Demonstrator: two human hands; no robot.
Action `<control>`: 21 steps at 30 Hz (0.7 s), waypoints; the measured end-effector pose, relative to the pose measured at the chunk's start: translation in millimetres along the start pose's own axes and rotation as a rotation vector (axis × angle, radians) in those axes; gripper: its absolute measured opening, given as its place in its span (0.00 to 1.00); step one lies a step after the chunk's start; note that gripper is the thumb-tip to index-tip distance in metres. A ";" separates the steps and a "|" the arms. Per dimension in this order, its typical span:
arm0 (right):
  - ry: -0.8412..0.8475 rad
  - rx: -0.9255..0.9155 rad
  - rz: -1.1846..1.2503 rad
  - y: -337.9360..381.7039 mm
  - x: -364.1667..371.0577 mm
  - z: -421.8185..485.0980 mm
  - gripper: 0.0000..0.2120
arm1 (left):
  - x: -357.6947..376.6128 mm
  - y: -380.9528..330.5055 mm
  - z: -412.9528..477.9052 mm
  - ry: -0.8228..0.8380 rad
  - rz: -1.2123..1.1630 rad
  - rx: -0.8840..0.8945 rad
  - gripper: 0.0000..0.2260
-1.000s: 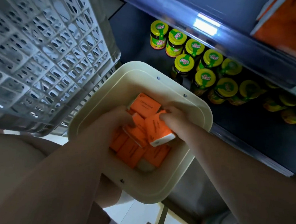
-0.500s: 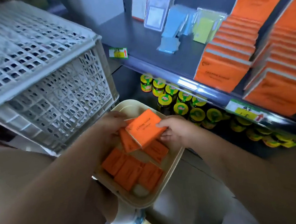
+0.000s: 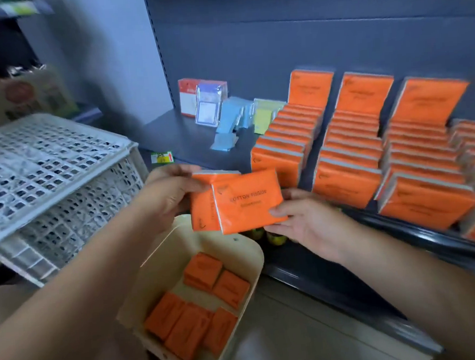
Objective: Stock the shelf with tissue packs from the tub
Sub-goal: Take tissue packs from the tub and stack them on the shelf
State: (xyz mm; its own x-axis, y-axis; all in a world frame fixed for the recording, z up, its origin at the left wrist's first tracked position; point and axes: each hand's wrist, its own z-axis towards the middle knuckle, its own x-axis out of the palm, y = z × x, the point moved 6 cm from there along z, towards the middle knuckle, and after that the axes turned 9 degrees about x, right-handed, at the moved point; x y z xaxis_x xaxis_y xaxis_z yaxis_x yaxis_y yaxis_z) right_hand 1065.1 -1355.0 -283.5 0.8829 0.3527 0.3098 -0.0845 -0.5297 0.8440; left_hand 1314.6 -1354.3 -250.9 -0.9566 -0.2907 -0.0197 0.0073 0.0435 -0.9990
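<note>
Gripping 1 orange tissue pack (image 3: 203, 210) by its left edge, the left hand (image 3: 170, 197) holds it above the cream tub (image 3: 178, 240), where 5 more packs (image 3: 189, 332) lie. The right hand (image 3: 304, 225) pinches a 2nd pack (image 3: 249, 204) overlapping it, near the shelf (image 3: 188, 138)

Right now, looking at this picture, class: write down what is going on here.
A person is stocking orange tissue packs. The left grip holds one pack, and the right grip holds a second pack overlapping in front of it. Both are above the cream tub, where several more packs lie. Just beyond, the shelf already carries rows of the same packs. A white crate sits to the left.
</note>
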 end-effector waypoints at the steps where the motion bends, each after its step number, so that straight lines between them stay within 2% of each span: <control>1: -0.001 -0.041 0.007 12.1 -8.3 -11.6 0.20 | 11.2 -14.5 0.8 -0.001 0.027 0.057 0.15; 8: -0.143 -0.279 0.085 98.2 -85.2 -77.5 0.19 | 129.0 -111.0 -2.9 0.197 0.192 0.306 0.16; 14: -0.269 -0.459 0.113 149.4 -156.1 -116.2 0.25 | 236.2 -166.1 7.3 0.377 0.310 0.461 0.14; 17: -0.356 -0.551 0.105 174.5 -195.4 -130.3 0.17 | 292.0 -182.6 11.3 0.461 0.346 0.515 0.14; 21: -0.450 -0.579 0.013 213.2 -243.8 -149.2 0.04 | 358.1 -196.3 22.5 0.523 0.438 0.579 0.12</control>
State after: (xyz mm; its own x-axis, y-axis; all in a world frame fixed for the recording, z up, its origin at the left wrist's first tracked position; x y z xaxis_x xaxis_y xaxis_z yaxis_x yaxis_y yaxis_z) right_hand 762.9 -1438.9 -113.7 0.9739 -0.0681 0.2167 -0.2168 0.0052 0.9762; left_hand 977.1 -1488.4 -62.7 -0.8429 0.1178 -0.5250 0.4138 -0.4818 -0.7724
